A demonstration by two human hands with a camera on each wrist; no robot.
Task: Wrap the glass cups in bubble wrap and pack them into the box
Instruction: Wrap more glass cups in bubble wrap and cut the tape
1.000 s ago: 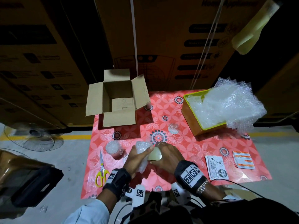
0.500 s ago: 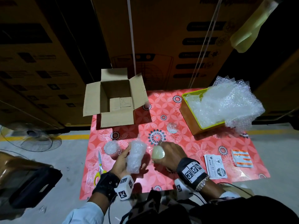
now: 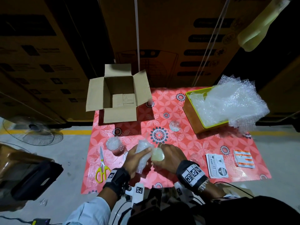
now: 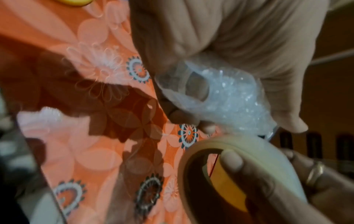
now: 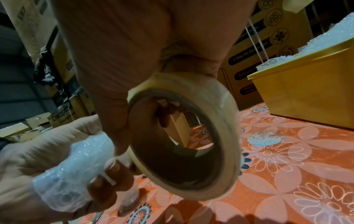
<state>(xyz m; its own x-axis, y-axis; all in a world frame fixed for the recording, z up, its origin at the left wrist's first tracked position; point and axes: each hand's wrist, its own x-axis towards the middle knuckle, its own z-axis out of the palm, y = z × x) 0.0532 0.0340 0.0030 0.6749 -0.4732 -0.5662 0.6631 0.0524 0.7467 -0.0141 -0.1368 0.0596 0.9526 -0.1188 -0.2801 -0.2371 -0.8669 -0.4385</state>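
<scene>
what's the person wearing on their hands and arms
Both hands are bare. The left hand has a black wrist strap with a white square-coded tag block and a pale blue sleeve. The right hand has a black band with coded tags, a beaded bracelet and a ring.

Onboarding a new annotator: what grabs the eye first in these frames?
Centre-front, the left hand grips a bubble-wrapped cup while the right hand holds a roll of tape against it. Behind them, an open cardboard box stands at the far left of the red floral mat, and a yellow bin overflows with bubble wrap at far right.
</scene>
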